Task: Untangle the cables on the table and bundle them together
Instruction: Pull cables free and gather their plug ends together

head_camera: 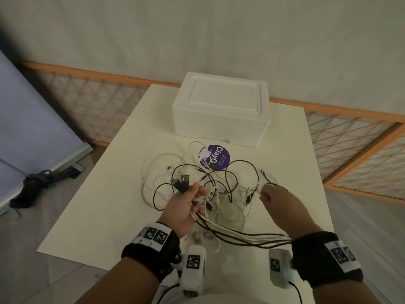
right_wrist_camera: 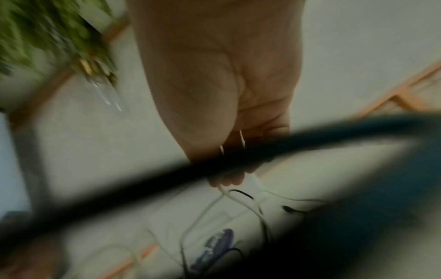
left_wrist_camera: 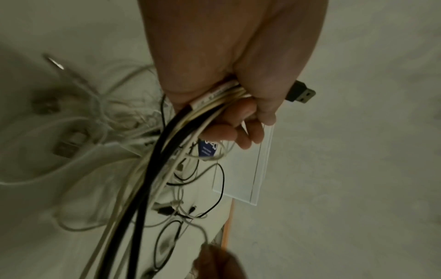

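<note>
A tangle of black and white cables lies on the white table in the head view. My left hand grips a bunch of cable ends, with USB plugs sticking out above the fist. From that fist a sheaf of strands runs right, under my right wrist. In the left wrist view the fingers curl round white and black cables, and a black USB plug pokes out. My right hand pinches thin cables at the tangle's right side; its wrist view is blurred, with white strands leaving the fingertips.
A closed white foam box stands at the table's far side. A round purple sticker lies under the cables in front of it. An orange lattice panel runs behind the table. A folded stand lies on the floor at left.
</note>
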Demonstrator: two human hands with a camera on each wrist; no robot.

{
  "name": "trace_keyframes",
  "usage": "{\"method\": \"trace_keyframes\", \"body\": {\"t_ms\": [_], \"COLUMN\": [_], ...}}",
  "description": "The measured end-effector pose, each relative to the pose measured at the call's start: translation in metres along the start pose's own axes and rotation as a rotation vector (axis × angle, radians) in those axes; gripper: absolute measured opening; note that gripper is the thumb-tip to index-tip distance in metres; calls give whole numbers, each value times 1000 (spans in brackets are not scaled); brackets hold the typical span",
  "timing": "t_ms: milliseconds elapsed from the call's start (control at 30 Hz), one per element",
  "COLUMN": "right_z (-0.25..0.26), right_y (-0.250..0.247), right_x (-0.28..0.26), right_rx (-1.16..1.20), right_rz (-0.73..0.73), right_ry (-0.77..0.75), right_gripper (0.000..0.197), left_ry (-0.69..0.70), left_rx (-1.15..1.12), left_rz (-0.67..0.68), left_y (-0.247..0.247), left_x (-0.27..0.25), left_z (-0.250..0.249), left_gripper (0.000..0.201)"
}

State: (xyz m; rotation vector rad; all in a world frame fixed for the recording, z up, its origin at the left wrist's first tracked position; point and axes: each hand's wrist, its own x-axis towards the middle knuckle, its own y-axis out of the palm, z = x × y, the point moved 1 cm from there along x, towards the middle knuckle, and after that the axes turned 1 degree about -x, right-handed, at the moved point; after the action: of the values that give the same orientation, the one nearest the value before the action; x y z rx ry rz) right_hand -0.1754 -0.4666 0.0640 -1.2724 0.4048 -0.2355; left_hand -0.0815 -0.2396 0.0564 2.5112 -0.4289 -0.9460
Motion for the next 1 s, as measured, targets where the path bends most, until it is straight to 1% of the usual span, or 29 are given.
{"method": "trace_keyframes", "body": {"t_ms": [67, 100, 167, 233, 300, 400, 433, 500, 567, 667, 733, 800, 867, 933, 1000], "right_z": [17, 27, 50, 69, 85, 96, 98, 100, 97, 92, 90, 89, 89, 89, 90], "right_y": [-11, -13, -21, -28, -37, -47, -48, -47, -39, -22, -15, -11, -9, -7, -5], "right_x": [7, 9, 9, 9, 11, 14, 14, 17, 20, 20, 15, 13, 12, 11, 10], "right_rx": [-31, -38, -4, 91, 233, 395, 475, 587, 554, 447, 433, 455, 494, 522, 495], "right_rz": [-32, -43, -60, -108, -119, -22, -21, -65, -61, 82, 151, 156, 125, 134, 162], "right_ry": [-160, -247, -368, -446, -433, -310, -287, -247, -205, -182, -192, -175, -165, -164, -184], "right_gripper": [17, 17, 15, 11, 13, 18, 24, 36, 40, 32, 31, 31, 32, 33, 26], "left_ry": [40, 60, 92, 95, 94, 113, 118, 125, 128, 125, 116, 114, 115, 122, 141], "left_rx": [64, 88, 135, 201, 231, 202, 187, 170, 167, 135, 122, 121, 108, 86, 75], "left_rz": [35, 55, 92, 121, 140, 125, 109, 97, 100, 94, 104, 105, 96, 98, 69], "left_y": [8, 13, 22, 32, 39, 41, 40, 37, 35, 33, 32, 32, 32, 34, 37], "left_x": [4, 6, 8, 8, 7, 10, 11, 14, 17, 19, 20, 21, 21, 21, 20], "left_z": [-3, -5, -7, -8, -7, -6, -6, -6, -6, -5, -6, -7, -6, -6, -9], "left_gripper": [18, 18, 21, 19, 11, 5, 4, 3, 8, 17, 20, 20, 20, 23, 27]}}
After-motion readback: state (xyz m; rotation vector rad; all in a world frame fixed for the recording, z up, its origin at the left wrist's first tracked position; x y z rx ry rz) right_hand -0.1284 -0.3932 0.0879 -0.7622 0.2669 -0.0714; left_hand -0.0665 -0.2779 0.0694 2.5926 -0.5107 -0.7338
